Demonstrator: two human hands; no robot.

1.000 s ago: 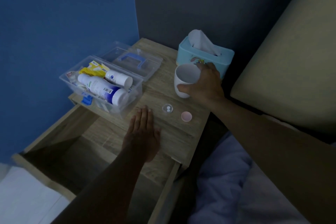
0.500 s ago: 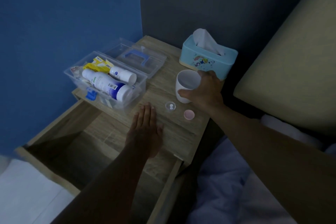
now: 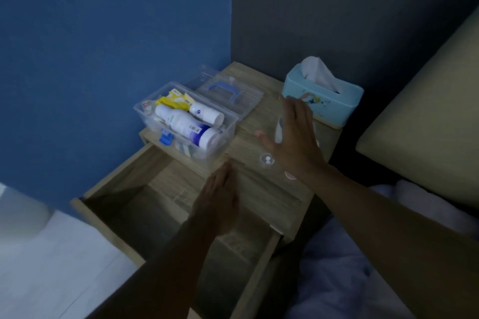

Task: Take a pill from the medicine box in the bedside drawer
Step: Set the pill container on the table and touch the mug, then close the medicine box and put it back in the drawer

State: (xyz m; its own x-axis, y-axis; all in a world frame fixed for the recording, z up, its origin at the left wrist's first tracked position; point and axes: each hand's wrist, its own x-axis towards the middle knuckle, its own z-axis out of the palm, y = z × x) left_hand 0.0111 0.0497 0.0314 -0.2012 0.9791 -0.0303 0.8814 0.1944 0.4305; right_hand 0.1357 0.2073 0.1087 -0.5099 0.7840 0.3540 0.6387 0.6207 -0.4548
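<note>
The clear medicine box [image 3: 228, 122] stands open on the bedside table, holding white bottles [image 3: 186, 124] and a yellow packet. Its lid [image 3: 248, 96] with a blue handle lies behind it. A small clear cap with two white pills [image 3: 267, 159] sits on the tabletop, just left of my right wrist. My right hand [image 3: 293, 137] hovers with straight, spread fingers over the white cup [image 3: 278, 133], of which only a sliver shows. My left hand [image 3: 220, 197] lies flat on the table's front edge and holds nothing. The drawer [image 3: 108, 194] below is pulled out.
A light blue tissue box [image 3: 329, 103] stands at the table's back right corner. A pink cap [image 3: 289, 175] peeks out under my right wrist. A blue wall is on the left, a beige headboard and pale bedding on the right.
My right hand has let go of the cup and spread its fingers above it. The view has tilted up and left a little. My left hand stays put.
</note>
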